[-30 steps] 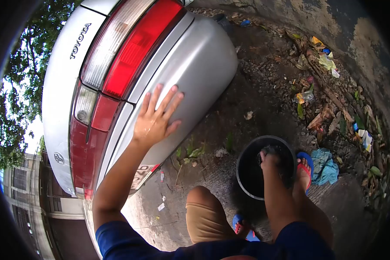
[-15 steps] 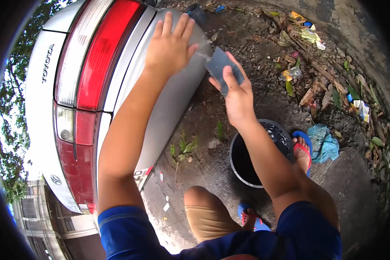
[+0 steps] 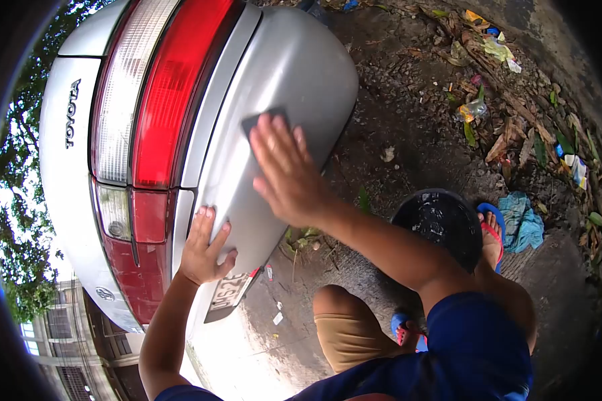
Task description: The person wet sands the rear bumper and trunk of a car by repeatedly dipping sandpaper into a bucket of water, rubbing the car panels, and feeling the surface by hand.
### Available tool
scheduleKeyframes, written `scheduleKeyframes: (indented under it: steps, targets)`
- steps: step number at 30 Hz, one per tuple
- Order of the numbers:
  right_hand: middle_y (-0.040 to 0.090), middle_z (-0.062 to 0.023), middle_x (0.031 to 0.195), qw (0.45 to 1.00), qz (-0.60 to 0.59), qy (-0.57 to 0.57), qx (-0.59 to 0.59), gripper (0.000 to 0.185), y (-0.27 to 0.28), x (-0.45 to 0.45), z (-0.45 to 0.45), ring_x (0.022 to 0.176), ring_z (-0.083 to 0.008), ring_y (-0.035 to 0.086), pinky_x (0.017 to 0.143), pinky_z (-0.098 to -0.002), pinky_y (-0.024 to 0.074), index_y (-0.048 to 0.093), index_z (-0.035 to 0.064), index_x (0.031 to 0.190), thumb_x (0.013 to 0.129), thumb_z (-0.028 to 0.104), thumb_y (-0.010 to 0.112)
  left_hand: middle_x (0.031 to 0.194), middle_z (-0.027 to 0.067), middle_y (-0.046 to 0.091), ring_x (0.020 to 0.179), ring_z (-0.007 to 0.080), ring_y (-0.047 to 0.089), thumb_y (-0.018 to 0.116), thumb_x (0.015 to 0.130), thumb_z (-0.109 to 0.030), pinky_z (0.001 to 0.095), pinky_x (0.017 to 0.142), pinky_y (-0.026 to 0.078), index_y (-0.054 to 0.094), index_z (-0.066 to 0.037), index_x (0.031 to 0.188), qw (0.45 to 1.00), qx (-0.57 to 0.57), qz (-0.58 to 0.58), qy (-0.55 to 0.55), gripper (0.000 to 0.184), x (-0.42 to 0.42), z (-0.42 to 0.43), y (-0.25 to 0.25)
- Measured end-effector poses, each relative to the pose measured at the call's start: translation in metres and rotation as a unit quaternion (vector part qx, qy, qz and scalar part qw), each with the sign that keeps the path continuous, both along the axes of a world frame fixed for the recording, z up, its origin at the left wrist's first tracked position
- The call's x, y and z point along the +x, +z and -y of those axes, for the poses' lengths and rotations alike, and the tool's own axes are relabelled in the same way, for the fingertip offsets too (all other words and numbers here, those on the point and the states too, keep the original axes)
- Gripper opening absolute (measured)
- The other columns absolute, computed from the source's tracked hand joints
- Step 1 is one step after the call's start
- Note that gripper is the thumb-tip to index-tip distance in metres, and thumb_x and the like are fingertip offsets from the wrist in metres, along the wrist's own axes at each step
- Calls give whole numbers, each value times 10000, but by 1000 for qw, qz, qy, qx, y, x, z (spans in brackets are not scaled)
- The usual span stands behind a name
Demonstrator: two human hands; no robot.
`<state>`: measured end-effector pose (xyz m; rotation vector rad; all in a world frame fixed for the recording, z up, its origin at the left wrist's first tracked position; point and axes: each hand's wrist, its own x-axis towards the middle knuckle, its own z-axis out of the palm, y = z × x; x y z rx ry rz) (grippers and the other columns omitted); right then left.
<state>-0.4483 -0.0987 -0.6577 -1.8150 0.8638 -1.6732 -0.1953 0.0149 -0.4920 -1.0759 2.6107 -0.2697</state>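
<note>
**Pad down on the bumper, amount done anyone's guess**

Ten o'clock first: the red-and-clear tail light (image 3: 170,100), neither hand on it. Swing to eight: my left hand (image 3: 207,255), spread and gripping nothing, rests on the silver bumper (image 3: 314,80) near the number plate (image 3: 226,294). Now the action, just off centre towards eleven! The dark pad (image 3: 249,124) lies against that bumper, my right hand (image 3: 289,175) over it, fingers out straight, pressing rather than wrapped round. I'd call this mid-rub, with the pad on the surface. How much is done or left? Can't tell; the panel gleams (blame the daylight), and no line splits worked from unworked. Out between three and four, the black bucket (image 3: 472,232); at three, the crumpled teal cloth (image 3: 523,224) beside my foot (image 3: 491,235), untouched by either hand.
</note>
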Motion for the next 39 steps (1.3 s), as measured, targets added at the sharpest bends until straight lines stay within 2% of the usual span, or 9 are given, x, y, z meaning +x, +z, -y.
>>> scheduleKeyframes:
  steps: [4,7,13,19,24,29,33,36,39]
  targets:
    - [235,-161,1758,982,47,-183,22,673,-7,-32,82,1615,-376,235,1271,-669,86,261,112,1694,1120,446,373,1606,419,340,1503,568,368,804,733,-188,613,1254,284,291,123,1595,994,0,-78,82,1050,-2,2,0]
    - [571,-80,1554,986,28,-157,49,510,9,-92,151,1497,-328,446,1239,-662,238,536,104,1520,1133,391,369,1599,415,359,1505,561,370,814,718,-174,603,1256,285,273,155,1586,995,-1,-80,52,1075,-1,5,2]
    - [609,-54,1524,960,-143,-177,-162,413,7,-65,90,1521,-236,440,1295,-579,220,718,165,1346,1108,387,463,1595,413,368,1499,553,386,829,691,-140,597,1253,291,283,134,1595,994,15,-99,52,1091,2,7,2]
    - [713,-30,1359,966,-90,-121,-212,365,16,-45,61,1382,-247,572,1238,-522,315,790,164,1205,1093,357,500,1595,411,369,1503,550,381,827,693,-125,592,1251,296,284,116,1603,992,23,-111,50,1087,0,9,4]
    - [536,-20,1605,959,-76,-243,-124,497,-6,-81,129,1542,-250,400,1306,-559,147,613,131,1479,1110,413,434,1589,411,375,1501,554,379,813,722,-142,597,1256,291,284,121,1598,994,16,-98,52,1056,-1,7,2]
    - [124,-106,1794,973,-112,37,-198,673,-51,49,-39,1649,-298,146,1303,-592,74,217,116,1703,1128,427,374,1589,402,379,1503,550,377,795,747,-161,603,1257,292,279,125,1597,994,-7,-98,52,1035,-5,6,-2]
    - [159,-208,1767,970,74,-220,76,687,-41,-20,77,1635,-391,147,1287,-640,42,215,76,1697,1135,457,324,1593,399,371,1505,549,372,784,758,-174,603,1257,295,274,122,1601,995,-13,-83,52,1029,-4,8,-2]
    - [201,-193,1760,962,85,-249,73,715,-25,-6,81,1641,-354,142,1289,-632,8,225,53,1689,1141,511,227,1593,399,371,1502,551,374,780,762,-172,600,1256,298,272,115,1605,995,-2,-89,49,1025,-4,8,1]
    - [196,-146,1771,995,-58,-43,-75,661,-25,68,-46,1647,-313,139,1291,-630,-2,245,159,1704,1140,503,233,1593,399,372,1499,556,377,779,765,-166,597,1253,304,273,109,1609,994,-12,-93,58,1021,-5,4,-2]
